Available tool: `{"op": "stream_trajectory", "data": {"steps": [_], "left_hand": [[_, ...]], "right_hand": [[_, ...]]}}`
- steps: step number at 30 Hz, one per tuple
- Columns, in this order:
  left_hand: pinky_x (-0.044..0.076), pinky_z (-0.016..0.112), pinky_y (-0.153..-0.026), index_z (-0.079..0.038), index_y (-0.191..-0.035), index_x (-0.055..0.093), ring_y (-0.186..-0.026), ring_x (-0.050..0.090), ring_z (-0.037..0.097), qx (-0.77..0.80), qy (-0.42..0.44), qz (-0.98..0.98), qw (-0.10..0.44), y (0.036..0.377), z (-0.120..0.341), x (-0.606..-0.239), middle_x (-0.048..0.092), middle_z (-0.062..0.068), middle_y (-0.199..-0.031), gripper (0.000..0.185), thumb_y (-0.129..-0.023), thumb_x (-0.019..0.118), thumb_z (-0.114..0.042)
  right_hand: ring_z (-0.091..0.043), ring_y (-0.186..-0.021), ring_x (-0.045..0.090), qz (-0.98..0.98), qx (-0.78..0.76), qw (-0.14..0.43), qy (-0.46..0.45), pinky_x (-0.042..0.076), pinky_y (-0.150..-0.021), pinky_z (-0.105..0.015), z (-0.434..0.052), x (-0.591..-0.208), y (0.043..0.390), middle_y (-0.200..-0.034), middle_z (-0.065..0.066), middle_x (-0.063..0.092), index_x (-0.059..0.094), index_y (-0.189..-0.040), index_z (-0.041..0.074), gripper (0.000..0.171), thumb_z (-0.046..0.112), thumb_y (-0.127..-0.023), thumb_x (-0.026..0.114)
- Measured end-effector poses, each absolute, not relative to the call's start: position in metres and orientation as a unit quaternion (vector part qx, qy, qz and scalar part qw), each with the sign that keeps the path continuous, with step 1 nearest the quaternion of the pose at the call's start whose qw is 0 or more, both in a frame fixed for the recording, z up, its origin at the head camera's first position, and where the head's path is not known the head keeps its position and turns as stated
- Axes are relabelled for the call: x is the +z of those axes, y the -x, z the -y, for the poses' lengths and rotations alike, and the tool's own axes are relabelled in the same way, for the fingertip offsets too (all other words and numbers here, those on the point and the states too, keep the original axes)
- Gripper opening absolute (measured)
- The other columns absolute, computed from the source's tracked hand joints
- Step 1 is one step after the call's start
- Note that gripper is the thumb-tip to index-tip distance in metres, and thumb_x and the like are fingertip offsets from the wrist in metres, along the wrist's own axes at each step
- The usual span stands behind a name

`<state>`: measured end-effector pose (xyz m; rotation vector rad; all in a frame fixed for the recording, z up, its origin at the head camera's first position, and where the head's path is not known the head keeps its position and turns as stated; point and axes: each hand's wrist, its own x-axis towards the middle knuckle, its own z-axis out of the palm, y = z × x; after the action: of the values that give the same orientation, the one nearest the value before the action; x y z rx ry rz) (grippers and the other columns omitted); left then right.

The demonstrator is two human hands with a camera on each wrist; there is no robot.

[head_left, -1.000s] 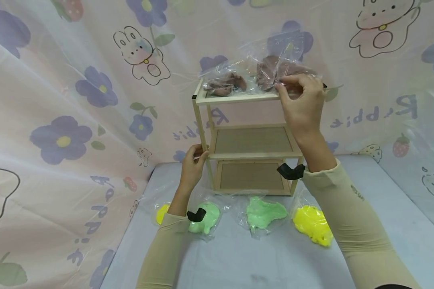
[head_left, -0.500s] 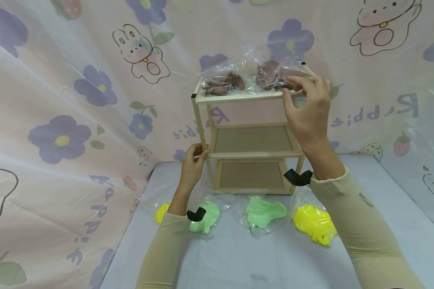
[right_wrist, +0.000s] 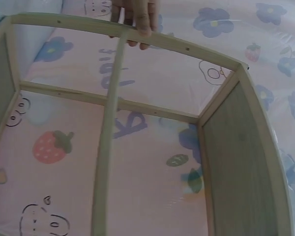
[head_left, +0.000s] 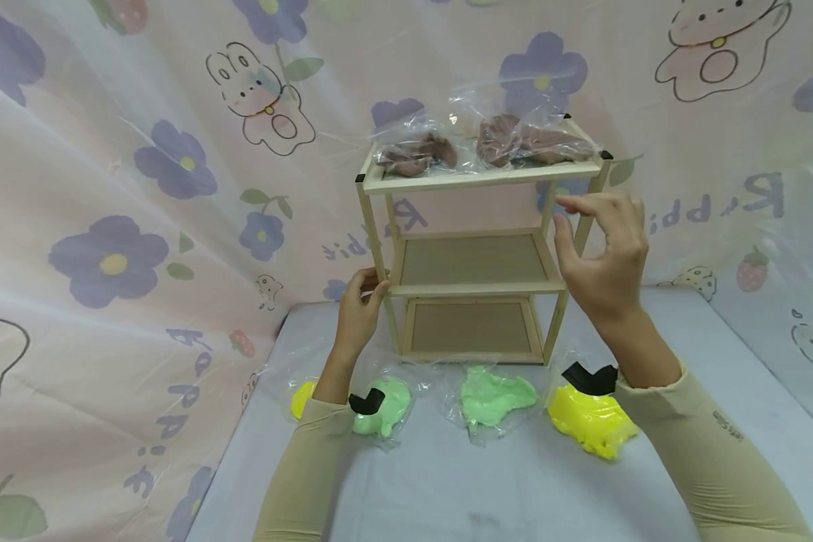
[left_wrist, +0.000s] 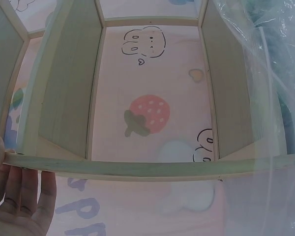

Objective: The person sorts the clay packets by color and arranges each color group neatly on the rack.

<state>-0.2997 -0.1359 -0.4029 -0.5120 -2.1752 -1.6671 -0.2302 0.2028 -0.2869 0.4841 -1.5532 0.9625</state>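
Rabbit-print curtain (head_left: 217, 248) behind wooden rack (head_left: 474, 289), left hand (head_left: 359, 310) round post (head_left: 371, 229), fingertips partly hidden, right hand (head_left: 608, 260) with fingers apart

Shelf (head_left: 476, 290) is matt wood; bags (head_left: 515, 144) seem glossy plastic

You see a mirrored "Rabbit" (head_left: 680, 216) on the patterned curtain (head_left: 440, 45), at right and, partly hidden, at centre. The purple letters (head_left: 171, 425) at left and your right sleeve's (head_left: 752, 459) small print (head_left: 728, 426) stay unreadable.
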Motion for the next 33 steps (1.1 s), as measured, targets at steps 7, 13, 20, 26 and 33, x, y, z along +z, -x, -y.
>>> {"op": "stream_trajectory", "data": {"steps": [7, 13, 20, 26, 33], "left_hand": [[0.055, 0.043, -0.11, 0.003, -0.138, 0.061, -0.12, 0.062, 0.028, -0.596, 0.179, 0.763, 0.174, 0.299, 0.137, -0.402, 0.064, 0.015, -0.127, 0.037, -0.108, 0.067, -0.019], [0.055, 0.045, -0.109, 0.002, -0.138, 0.062, -0.12, 0.062, 0.03, -0.602, 0.183, 0.757, 0.175, 0.299, 0.137, -0.402, 0.064, 0.017, -0.128, 0.037, -0.107, 0.068, -0.018], [0.056, 0.044, -0.108, 0.0, -0.136, 0.063, -0.119, 0.063, 0.029, -0.594, 0.185, 0.761, 0.183, 0.3, 0.137, -0.402, 0.066, 0.016, -0.126, 0.033, -0.108, 0.068, -0.017], [0.056, 0.044, -0.108, 0.0, -0.137, 0.064, -0.119, 0.063, 0.029, -0.598, 0.185, 0.759, 0.179, 0.3, 0.137, -0.402, 0.066, 0.016, -0.126, 0.035, -0.107, 0.068, -0.018], [0.056, 0.044, -0.109, 0.002, -0.137, 0.063, -0.12, 0.063, 0.029, -0.596, 0.183, 0.761, 0.178, 0.3, 0.136, -0.403, 0.065, 0.016, -0.127, 0.037, -0.108, 0.068, -0.019]], "right_hand": [[-0.031, -0.095, 0.057, 0.694, 0.399, 0.553, -0.23, 0.034, -0.093, -0.024, -0.216, -0.315, 0.218, -0.098, -0.026, 0.072, 0.077, -0.107, -0.007, 0.019, 0.006, -0.092, 0.074], [-0.031, -0.097, 0.059, 0.727, 0.379, 0.508, -0.264, 0.037, -0.094, -0.02, -0.234, -0.34, 0.211, -0.101, -0.023, 0.074, 0.078, -0.109, -0.006, 0.022, 0.005, -0.09, 0.074], [-0.01, -0.11, 0.057, 0.764, 0.365, 0.459, -0.271, 0.04, -0.1, -0.017, -0.253, -0.363, 0.202, -0.108, -0.018, 0.074, 0.077, -0.115, -0.004, 0.026, -0.002, -0.089, 0.074], [-0.007, -0.108, 0.058, 0.792, 0.348, 0.418, -0.276, 0.042, -0.1, -0.013, -0.27, -0.383, 0.192, -0.107, -0.014, 0.075, 0.077, -0.117, -0.001, 0.034, -0.009, -0.083, 0.077], [-0.013, -0.1, 0.058, 0.828, 0.324, 0.364, -0.277, 0.043, -0.094, -0.008, -0.289, -0.407, 0.181, -0.109, -0.007, 0.074, 0.076, -0.12, 0.002, 0.047, -0.017, -0.076, 0.081]]}}
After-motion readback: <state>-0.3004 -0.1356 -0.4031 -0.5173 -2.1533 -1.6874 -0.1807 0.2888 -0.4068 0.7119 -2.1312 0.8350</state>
